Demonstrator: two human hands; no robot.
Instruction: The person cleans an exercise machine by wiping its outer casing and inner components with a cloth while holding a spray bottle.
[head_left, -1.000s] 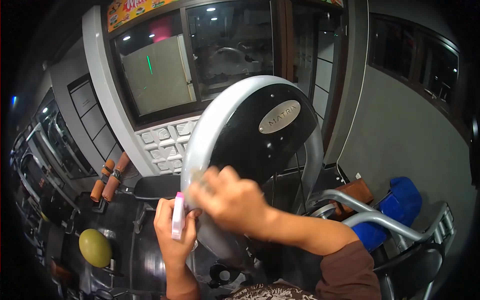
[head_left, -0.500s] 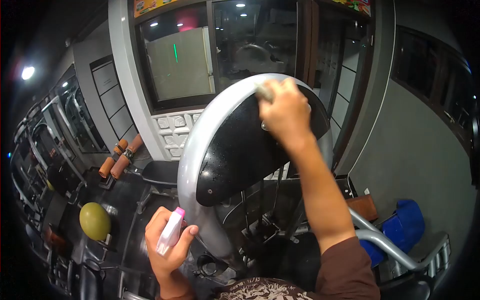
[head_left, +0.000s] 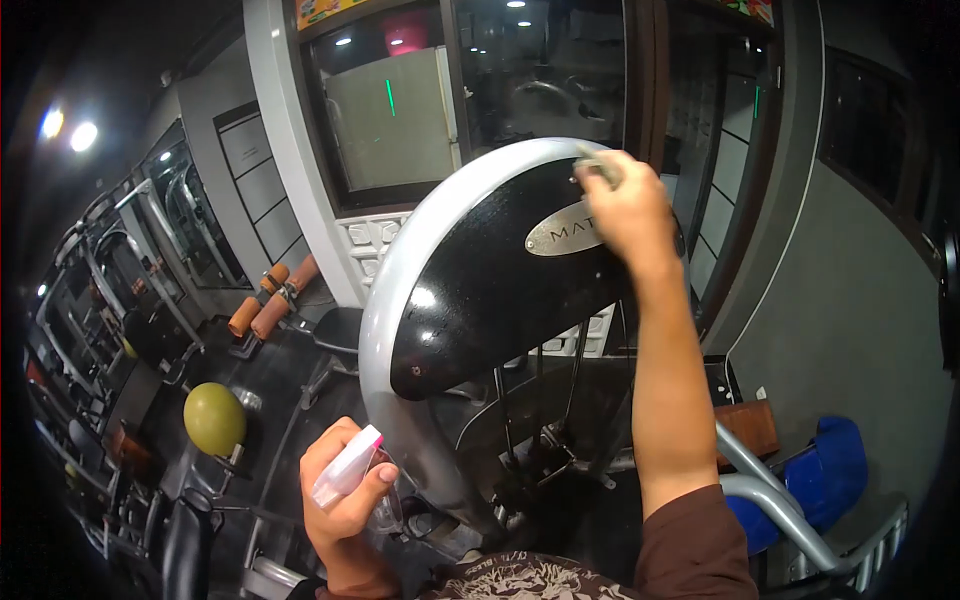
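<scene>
My right hand (head_left: 632,208) grips a greyish cloth (head_left: 603,168), mostly hidden by the fingers, at the top of a gym machine's black panel (head_left: 490,270). A curved silver frame (head_left: 385,300) borders this panel. Part of the oval metal plate (head_left: 562,232) on it is covered by my hand; the letters "MAT" show. Lower left, my left hand (head_left: 345,490) is wrapped round a spray bottle (head_left: 347,468) with a white and pink head. Its clear body shows only partly below the fingers.
Left of the machine are a yellow-green ball (head_left: 214,419) and a bench with orange foam rollers (head_left: 270,300). A blue seat (head_left: 825,475) and silver tubes (head_left: 780,520) stand at the right. Behind the panel is a window (head_left: 540,90).
My right hand and the cloth have moved right along the panel's upper edge, uncovering part of the metal plate. The view has shifted slightly; my left hand still holds the spray bottle.
</scene>
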